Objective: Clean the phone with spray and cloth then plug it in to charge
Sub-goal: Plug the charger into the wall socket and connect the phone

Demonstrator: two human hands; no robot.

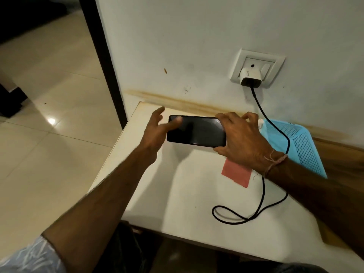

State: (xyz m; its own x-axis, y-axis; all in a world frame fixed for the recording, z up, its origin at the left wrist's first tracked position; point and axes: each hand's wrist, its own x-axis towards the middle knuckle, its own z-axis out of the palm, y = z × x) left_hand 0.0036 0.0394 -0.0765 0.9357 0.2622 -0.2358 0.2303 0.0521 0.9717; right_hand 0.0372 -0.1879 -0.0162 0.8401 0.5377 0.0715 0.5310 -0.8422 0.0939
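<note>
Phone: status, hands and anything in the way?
Right hand grips phone at its right end, over table. Left hand open at left end. Charger cable loops on table under right forearm.

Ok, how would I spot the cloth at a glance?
Start at the white table under the wall socket. Near its middle, just below the right hand that holds the phone, the cloth lies flat, partly hidden by the wrist. It is the only pink thing: the basket beside it is blue and perforated, the cable black.
</note>
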